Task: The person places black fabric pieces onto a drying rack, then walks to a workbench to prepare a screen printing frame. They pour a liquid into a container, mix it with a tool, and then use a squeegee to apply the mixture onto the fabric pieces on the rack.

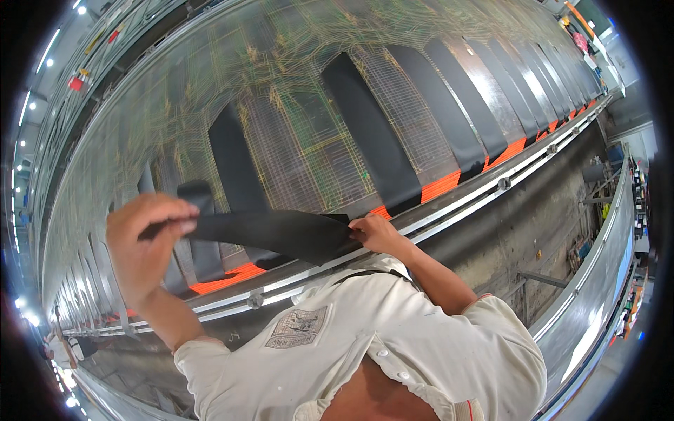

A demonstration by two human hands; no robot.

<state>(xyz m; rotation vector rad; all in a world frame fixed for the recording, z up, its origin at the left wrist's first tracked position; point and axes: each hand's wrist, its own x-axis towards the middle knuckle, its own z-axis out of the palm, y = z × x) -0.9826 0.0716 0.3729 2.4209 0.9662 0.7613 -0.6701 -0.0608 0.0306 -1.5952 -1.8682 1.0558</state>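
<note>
My left hand (149,242) and right hand (377,233) pinch opposite ends of a twisted black strip (277,233) above the near edge of the long table (302,144), where flat dark bands (371,130) lie.

A long tabletop (302,140) is laid with black strips (368,126).
Fine yellow and green lines are spread over its surface. The strips are set side by side across it, gaps left between them, their angled ends turned toward the far edge. Orange-red patches (441,186) are shown in gaps along the near edge, which is bordered by a metal rail (463,208).
</note>
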